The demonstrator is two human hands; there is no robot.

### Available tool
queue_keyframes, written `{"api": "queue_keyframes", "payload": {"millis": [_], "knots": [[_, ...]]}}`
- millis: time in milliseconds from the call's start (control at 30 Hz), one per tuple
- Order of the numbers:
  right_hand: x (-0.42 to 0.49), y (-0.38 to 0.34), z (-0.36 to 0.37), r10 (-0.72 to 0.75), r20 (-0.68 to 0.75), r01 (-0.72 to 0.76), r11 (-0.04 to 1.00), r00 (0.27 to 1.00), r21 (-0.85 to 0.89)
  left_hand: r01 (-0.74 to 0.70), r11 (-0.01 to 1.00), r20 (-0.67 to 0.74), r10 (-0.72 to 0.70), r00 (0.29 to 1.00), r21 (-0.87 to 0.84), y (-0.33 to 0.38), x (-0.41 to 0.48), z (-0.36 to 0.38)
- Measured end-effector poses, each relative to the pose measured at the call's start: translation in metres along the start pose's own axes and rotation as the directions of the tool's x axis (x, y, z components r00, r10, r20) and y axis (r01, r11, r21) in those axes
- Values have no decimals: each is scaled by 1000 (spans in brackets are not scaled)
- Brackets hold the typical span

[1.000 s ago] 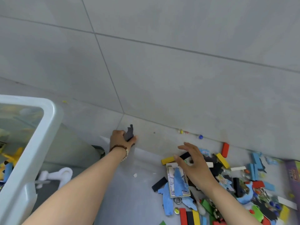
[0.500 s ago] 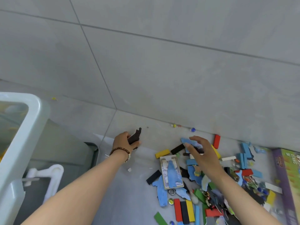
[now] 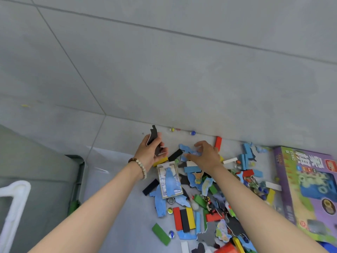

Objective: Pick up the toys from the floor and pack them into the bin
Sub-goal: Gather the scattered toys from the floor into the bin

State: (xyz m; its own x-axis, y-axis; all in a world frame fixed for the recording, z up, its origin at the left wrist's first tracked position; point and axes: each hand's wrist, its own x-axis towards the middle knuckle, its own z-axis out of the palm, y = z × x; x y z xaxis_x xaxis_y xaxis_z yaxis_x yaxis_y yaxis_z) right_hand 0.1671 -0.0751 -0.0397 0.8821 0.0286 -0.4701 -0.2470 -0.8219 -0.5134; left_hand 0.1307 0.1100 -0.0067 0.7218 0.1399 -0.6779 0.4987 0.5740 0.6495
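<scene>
Grey floor tiles (image 3: 118,179) hold scattered toys (image 3: 200,199); fingers of my left hand (image 3: 148,153) clamp dark puzzle pieces (image 3: 153,136), and fingers of my right hand (image 3: 206,157) pinch a blue puzzle piece (image 3: 186,150).

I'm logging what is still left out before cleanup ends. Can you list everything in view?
Domino blocks: many, mixed colours, scattered on the floor at right.
Puzzle pieces: many, mostly blue, among the blocks.
Card box: one, white and blue, in the pile.
Game box: one, purple, far right.
Marbles: several, blue and yellow, beyond the pile and in it.
White plastic frame: one, lower left.
Left hand: holds dark pieces; bracelet on the wrist.
Right hand: pinches a blue piece.
</scene>
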Motion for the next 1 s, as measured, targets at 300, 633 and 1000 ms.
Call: {"api": "queue_keyframes", "payload": {"millis": [300, 633, 1000], "knots": [[-17, 10, -3, -49, 126, 74, 977, 991, -198, -1, 969, 30, -7, 1000, 246, -32, -5, -11], [-27, 19, -10, -43, 217, 83, 981, 975, -177, -19, 970, 3, 19, 1000, 243, -39, -8, -9], [-52, 22, -50, 26, 176, -110, 866, 984, 489, 209, 974, 118, -219, 969, 90, -43, -26, 12]]}}
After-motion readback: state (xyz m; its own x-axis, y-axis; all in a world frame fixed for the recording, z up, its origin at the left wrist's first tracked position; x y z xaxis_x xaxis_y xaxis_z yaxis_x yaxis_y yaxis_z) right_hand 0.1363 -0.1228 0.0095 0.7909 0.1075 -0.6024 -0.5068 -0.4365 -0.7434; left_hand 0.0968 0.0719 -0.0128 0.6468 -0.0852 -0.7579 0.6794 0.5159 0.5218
